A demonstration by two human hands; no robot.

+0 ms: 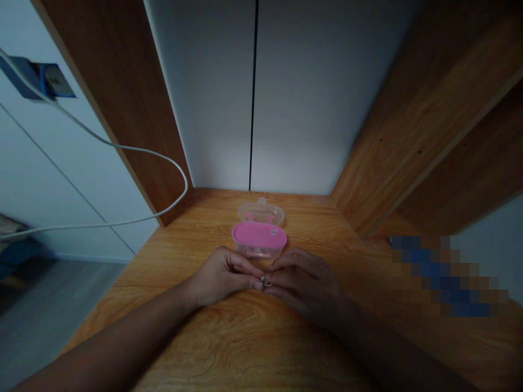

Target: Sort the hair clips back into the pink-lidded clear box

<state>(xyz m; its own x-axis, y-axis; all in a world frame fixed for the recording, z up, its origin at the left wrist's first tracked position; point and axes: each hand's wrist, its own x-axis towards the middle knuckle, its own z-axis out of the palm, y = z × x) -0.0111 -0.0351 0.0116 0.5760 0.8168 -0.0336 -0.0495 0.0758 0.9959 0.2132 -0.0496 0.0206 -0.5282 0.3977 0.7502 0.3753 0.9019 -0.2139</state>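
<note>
My left hand (223,275) and my right hand (304,283) rest on the wooden desk (245,337) and meet fingertip to fingertip. Both pinch a small silvery ring-like thing (266,282) between them; it is too small to name surely. Just beyond the fingers stands a small clear plastic box with a pink insert (259,238). Its clear lid (261,212) is flipped open toward the back wall.
Wooden side panels (134,109) close in the desk on the left and right, with a white wall (253,98) behind. A white cable (122,147) hangs from a blue plug at the upper left. A blurred patch (445,277) lies at the right.
</note>
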